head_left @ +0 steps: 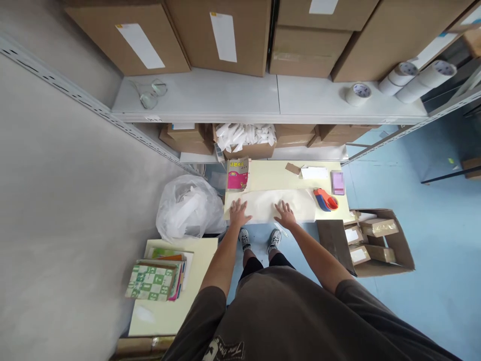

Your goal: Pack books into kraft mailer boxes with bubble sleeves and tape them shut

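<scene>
A sheet of white paper or thin film (259, 203) lies along the front edge of the pale yellow table (270, 175). My left hand (238, 213) rests with fingers spread at the sheet's left end. Toward the middle of the sheet, my right hand (285, 214) presses down flat, fingers apart. Neither hand holds anything. Just beyond my left hand is a pink and grey book (238, 174). An orange and blue tape dispenser (325, 199) sits at the sheet's right end, to the right of my right hand.
Behind the table, a shelf (210, 95) carries cardboard boxes, tape rolls (358, 94) and eyeglasses (149, 95). A plastic bag (184, 208) and a side table with stacked books (152, 282) stand left. An open carton (404, 250) holding small parcels sits right. A purple booklet (337, 182) lies at the table's right.
</scene>
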`<act>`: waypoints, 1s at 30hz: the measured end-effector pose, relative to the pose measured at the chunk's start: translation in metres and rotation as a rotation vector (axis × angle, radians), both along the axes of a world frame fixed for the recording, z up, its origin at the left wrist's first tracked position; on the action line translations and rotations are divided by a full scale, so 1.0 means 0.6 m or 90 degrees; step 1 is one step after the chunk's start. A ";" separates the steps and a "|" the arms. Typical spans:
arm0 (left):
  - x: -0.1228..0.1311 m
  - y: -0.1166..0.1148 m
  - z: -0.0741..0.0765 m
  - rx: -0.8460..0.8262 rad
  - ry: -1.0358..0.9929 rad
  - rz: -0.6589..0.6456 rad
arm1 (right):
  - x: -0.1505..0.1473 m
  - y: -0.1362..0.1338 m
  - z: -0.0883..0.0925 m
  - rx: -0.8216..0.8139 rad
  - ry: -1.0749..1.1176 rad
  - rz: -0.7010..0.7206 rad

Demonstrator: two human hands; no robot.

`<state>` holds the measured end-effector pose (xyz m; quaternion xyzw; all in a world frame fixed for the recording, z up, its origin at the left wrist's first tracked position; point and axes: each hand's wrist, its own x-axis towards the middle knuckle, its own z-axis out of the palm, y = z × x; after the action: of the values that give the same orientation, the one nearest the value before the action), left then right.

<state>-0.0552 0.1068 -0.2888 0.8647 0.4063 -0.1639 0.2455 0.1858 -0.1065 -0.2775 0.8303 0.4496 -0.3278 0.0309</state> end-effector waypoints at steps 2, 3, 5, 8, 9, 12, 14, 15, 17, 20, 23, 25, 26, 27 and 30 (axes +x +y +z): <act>-0.005 0.007 0.001 -0.004 0.009 -0.011 | -0.009 0.015 -0.004 -0.034 0.004 0.003; -0.010 0.012 0.002 -0.005 0.010 -0.014 | -0.011 0.020 -0.005 -0.047 0.001 0.001; -0.022 0.024 0.004 -0.003 0.006 -0.006 | -0.010 0.024 -0.004 -0.060 -0.005 0.002; -0.046 0.047 0.008 0.002 0.004 0.018 | -0.002 0.024 0.001 -0.069 -0.011 0.015; -0.054 0.054 0.009 0.001 0.007 0.018 | 0.000 0.023 0.002 -0.070 -0.015 0.020; -0.077 0.074 0.009 -0.004 0.014 0.001 | 0.003 0.020 0.004 -0.068 -0.024 0.028; -0.086 0.081 0.009 -0.002 0.017 -0.003 | 0.002 0.018 0.005 -0.067 -0.028 0.027; -0.089 0.083 0.009 0.000 0.014 -0.005 | 0.001 0.018 0.006 -0.067 -0.030 0.024; -0.090 0.083 0.009 0.009 0.003 -0.019 | -0.005 0.022 0.008 -0.052 -0.033 0.001; -0.086 0.079 0.013 0.029 -0.030 -0.042 | -0.022 0.054 0.015 0.037 -0.019 -0.087; -0.076 0.087 0.023 0.044 -0.084 -0.036 | -0.047 0.131 0.025 0.186 0.058 -0.217; -0.065 0.106 0.030 0.047 -0.130 0.005 | -0.062 0.201 0.033 0.264 0.146 -0.297; -0.057 0.120 0.032 0.046 -0.156 0.039 | -0.068 0.238 0.036 0.286 0.192 -0.341; -0.047 0.137 0.034 0.042 -0.185 0.080 | -0.072 0.276 0.039 0.300 0.234 -0.384; -0.013 0.199 0.032 -0.011 -0.268 0.215 | -0.076 0.373 0.041 0.319 0.332 -0.505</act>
<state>-0.0630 0.2263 -0.2693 0.7976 0.4836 0.0591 0.3557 0.1401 0.1175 -0.2531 0.8097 0.1584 -0.3922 -0.4069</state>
